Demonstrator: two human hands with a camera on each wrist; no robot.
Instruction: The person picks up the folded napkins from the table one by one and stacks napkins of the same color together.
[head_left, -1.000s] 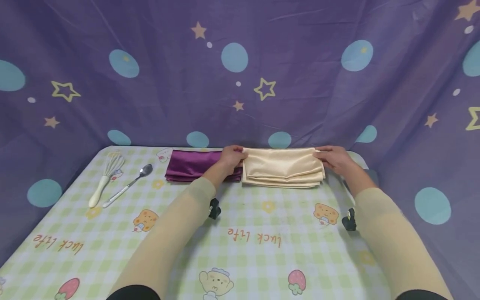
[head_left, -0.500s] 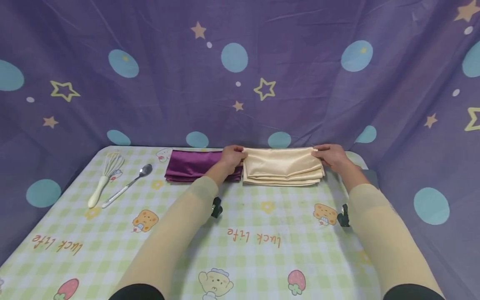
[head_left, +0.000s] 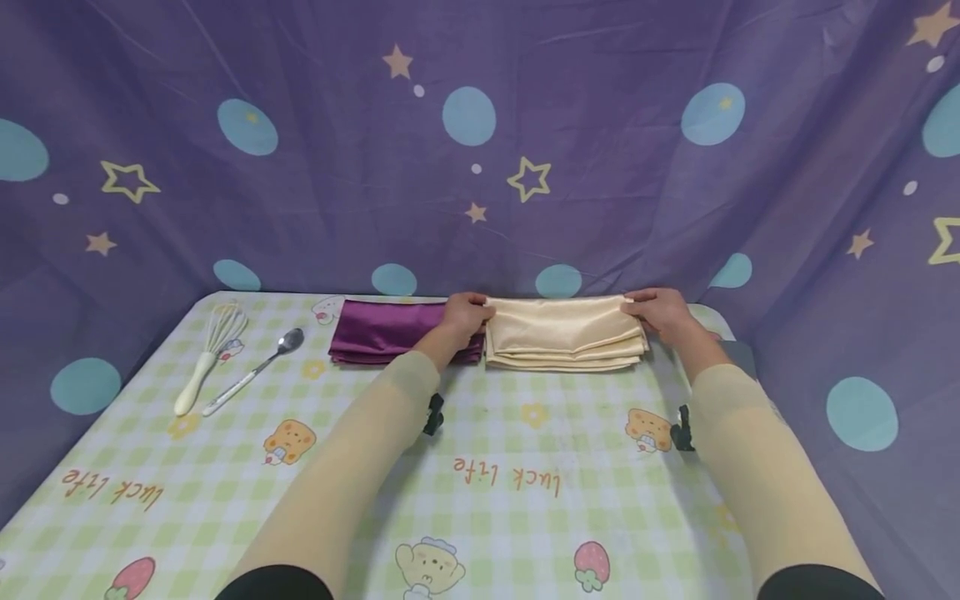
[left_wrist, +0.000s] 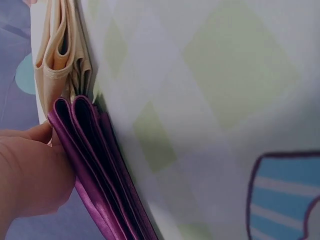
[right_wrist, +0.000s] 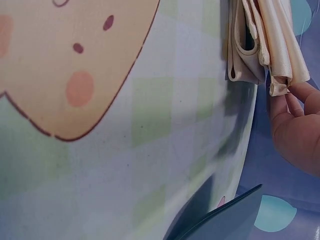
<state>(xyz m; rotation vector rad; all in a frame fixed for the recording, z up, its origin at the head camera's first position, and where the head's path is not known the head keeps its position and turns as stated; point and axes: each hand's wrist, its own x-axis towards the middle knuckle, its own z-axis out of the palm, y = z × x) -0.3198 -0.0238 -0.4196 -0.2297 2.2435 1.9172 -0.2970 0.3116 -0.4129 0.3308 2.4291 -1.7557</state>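
Note:
A folded cream satin cloth (head_left: 562, 329) lies in several layers at the table's far edge. My left hand (head_left: 463, 317) pinches its far left corner, reaching across the folded purple satin cloth (head_left: 382, 329) beside it. At the far right corner, my right hand (head_left: 663, 312) holds the cream cloth between thumb and fingers. In the left wrist view the folded ends of the purple cloth (left_wrist: 100, 165) and cream cloth (left_wrist: 57, 55) meet near the thumb. The right wrist view shows the fingertips under the edge of the cream layers (right_wrist: 272, 45).
On the left of the checked table (head_left: 487, 533) lie a whisk (head_left: 206, 354) with a cream handle and a metal spoon (head_left: 255, 371). A flat grey-blue piece (head_left: 740, 358) shows at the far right edge. Behind hangs a purple curtain (head_left: 322, 167).
My right hand has shifted slightly left, and its forearm has drawn inward. The cream cloth's near edge has moved a little farther back. My left hand stays almost in place.

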